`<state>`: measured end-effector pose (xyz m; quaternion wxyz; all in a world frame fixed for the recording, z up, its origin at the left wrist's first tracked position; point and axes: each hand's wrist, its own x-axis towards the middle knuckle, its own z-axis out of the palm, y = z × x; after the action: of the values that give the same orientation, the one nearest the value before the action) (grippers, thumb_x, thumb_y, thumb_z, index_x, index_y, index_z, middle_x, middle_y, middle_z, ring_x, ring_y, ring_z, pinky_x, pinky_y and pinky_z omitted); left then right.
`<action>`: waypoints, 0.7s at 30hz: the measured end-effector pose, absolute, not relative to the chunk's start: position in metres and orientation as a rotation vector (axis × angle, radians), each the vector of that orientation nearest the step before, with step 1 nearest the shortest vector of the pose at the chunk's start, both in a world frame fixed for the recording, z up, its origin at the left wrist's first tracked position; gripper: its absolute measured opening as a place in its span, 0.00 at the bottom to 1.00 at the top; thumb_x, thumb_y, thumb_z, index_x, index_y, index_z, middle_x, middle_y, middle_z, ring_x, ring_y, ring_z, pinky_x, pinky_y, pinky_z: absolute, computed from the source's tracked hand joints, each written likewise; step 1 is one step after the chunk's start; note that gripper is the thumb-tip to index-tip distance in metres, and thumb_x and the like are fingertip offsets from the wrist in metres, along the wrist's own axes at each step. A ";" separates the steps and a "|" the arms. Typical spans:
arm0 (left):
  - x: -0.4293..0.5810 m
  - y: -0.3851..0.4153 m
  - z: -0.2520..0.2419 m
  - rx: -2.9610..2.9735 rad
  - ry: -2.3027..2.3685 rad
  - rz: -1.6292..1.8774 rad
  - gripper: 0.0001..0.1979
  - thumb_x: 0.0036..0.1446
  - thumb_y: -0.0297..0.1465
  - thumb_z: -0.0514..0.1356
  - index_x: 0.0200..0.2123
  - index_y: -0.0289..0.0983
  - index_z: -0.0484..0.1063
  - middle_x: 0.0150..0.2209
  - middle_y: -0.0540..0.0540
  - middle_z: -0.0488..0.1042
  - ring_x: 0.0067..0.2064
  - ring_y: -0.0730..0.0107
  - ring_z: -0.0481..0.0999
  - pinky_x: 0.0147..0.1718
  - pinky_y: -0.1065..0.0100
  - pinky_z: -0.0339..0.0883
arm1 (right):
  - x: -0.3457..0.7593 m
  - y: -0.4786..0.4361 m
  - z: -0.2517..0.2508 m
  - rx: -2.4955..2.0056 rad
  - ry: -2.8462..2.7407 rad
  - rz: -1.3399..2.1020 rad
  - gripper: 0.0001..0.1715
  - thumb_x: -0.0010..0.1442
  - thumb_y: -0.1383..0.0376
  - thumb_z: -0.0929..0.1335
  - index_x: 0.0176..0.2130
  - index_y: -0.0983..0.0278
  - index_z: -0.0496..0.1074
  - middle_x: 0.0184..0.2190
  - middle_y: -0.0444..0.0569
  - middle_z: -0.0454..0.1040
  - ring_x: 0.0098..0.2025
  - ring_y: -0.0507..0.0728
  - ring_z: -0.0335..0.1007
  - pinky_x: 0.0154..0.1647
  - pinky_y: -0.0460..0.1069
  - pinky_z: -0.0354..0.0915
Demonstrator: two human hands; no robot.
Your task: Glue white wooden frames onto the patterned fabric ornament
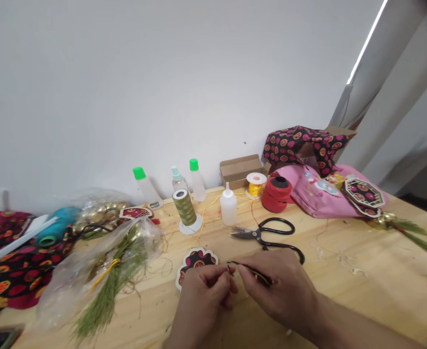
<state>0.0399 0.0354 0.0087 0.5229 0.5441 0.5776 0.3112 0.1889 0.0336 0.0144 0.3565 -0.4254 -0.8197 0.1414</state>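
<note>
In the head view, my right hand (280, 278) grips a pair of dark, slim tweezers (251, 270) with a bent tip. That tip reaches to the fingers of my left hand (211, 291). The left thumb and fingertips are pinched together at the tip; what they hold is too small and covered to make out. Partly behind the left hand lies a flower-shaped piece (198, 258) with a pale scalloped rim and dark patterned fabric. Black-handled scissors (259, 234) lie just beyond the right hand, blades pointing left.
A white squeeze bottle (229, 208), an olive thread spool (184, 209), yellow cord (255, 189) and red thread (277, 195) stand farther back. Left are a green tassel (106, 295), plastic bags and patterned fabric (20, 276). A pink bag (308, 194) lies right, before the wall.
</note>
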 end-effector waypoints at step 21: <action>0.032 0.038 -0.002 0.998 1.192 0.887 0.16 0.40 0.40 0.61 0.11 0.35 0.67 0.08 0.57 0.58 0.15 0.80 0.58 0.19 0.75 0.54 | 0.185 0.037 0.016 -1.121 -1.747 0.699 0.19 0.56 0.67 0.62 0.17 0.66 0.69 0.11 0.42 0.65 0.13 0.46 0.58 0.15 0.42 0.53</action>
<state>0.0319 0.0378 -0.0025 0.6256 0.4350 0.5194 0.3867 0.1854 0.0373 0.0165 0.4580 -0.4550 -0.7090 0.2838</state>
